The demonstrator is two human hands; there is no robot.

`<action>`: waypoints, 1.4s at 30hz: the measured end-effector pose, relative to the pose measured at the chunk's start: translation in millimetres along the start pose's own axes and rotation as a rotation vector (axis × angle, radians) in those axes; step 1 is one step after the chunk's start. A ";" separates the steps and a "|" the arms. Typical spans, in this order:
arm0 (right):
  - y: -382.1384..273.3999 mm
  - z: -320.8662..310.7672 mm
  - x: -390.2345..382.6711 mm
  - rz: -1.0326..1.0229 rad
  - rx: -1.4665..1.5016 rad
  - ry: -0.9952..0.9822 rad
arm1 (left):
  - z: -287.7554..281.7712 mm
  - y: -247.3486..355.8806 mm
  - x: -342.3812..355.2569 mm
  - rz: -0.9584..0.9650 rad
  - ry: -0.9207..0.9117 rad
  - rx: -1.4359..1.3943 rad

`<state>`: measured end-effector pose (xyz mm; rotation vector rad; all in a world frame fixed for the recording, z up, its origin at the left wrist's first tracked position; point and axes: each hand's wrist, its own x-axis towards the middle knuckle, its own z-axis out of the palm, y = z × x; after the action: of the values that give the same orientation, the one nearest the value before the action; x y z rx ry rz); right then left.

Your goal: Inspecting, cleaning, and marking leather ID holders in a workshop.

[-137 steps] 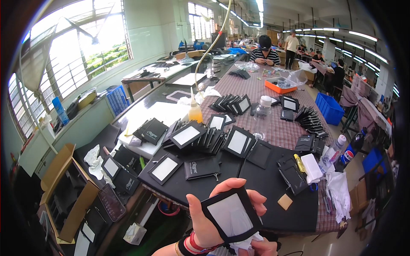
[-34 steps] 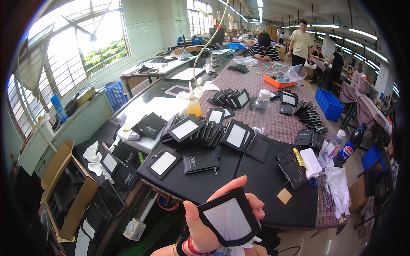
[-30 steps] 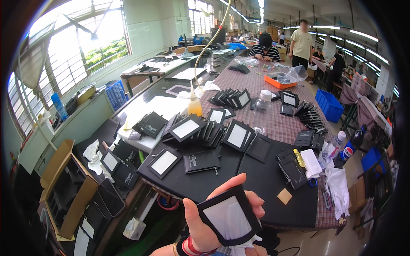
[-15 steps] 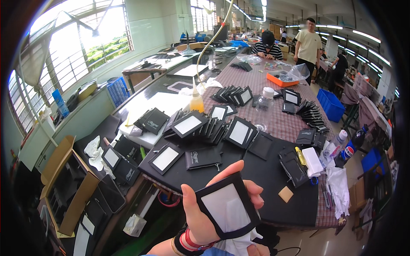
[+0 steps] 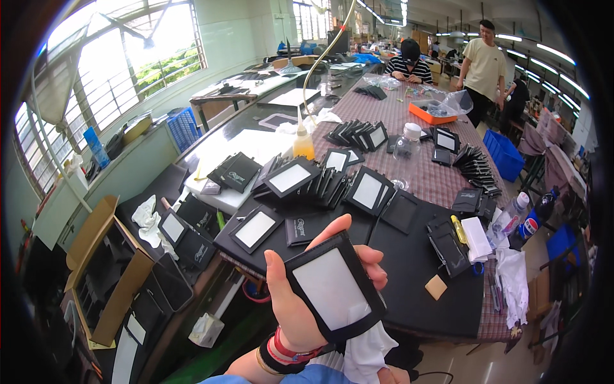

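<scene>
Gripping the black-framed holder [image 5: 334,289] by its edges in our left hand [image 5: 295,319], we want fingers [image 5: 378,279] off its pane [image 5: 325,281] while our right hand [image 5: 394,376] seemingly pinches the white cloth [image 5: 368,353].

Black-white card holder [image 5: 334,289]; white cloth [image 5: 369,355]; red-checked tablecloth [image 5: 395,114]; orange tray [image 5: 427,114].

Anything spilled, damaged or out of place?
I see no spill, and no obvious damage to the black-framed holder in the left hand. One oddity: a white cloth lies crumpled at the table's right edge, where it might slip off.
</scene>
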<state>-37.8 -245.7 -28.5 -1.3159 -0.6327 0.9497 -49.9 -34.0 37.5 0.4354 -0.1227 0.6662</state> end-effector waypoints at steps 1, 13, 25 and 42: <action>3.3 -4.3 -3.2 0.001 0.000 0.001 | 1.0 -3.0 0.9 -0.004 -0.005 0.007; 18.5 -6.8 -6.5 0.037 0.065 0.022 | 1.6 1.4 4.5 0.043 0.022 0.075; 9.2 -10.6 -3.8 0.069 0.088 0.029 | -11.0 13.4 10.5 0.092 -0.030 -0.111; -26.9 -141.0 -54.9 -0.277 -1.452 0.917 | -77.1 -23.2 15.5 -0.057 0.276 0.010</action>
<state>59.1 -364.7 -20.5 -2.5526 -0.7127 -0.6100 -25.4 -8.4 -36.5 0.3518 0.1537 0.6642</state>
